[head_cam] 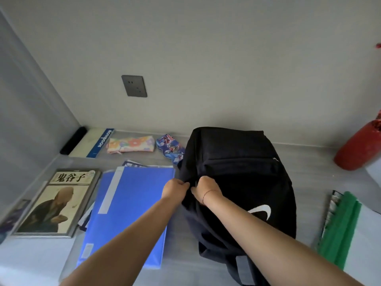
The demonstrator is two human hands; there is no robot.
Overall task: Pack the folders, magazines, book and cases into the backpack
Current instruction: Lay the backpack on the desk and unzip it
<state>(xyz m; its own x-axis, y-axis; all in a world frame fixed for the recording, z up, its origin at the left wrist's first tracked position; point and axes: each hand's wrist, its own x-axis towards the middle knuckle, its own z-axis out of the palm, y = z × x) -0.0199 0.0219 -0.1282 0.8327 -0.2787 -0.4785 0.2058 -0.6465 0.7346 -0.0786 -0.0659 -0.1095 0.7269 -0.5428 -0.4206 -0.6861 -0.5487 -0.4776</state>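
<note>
Backpack [237,172]: white swoosh | both hands' fingers pinch its fabric | book [55,201]: 鬼谷子

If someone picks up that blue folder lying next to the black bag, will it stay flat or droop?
The blue folder looks thin and plastic, so it would probably bend somewhat if lifted by one edge. Its smooth, slightly glossy cover suggests it may slide easily on the table. It lies flat and looks slim, so it is likely light.
</note>
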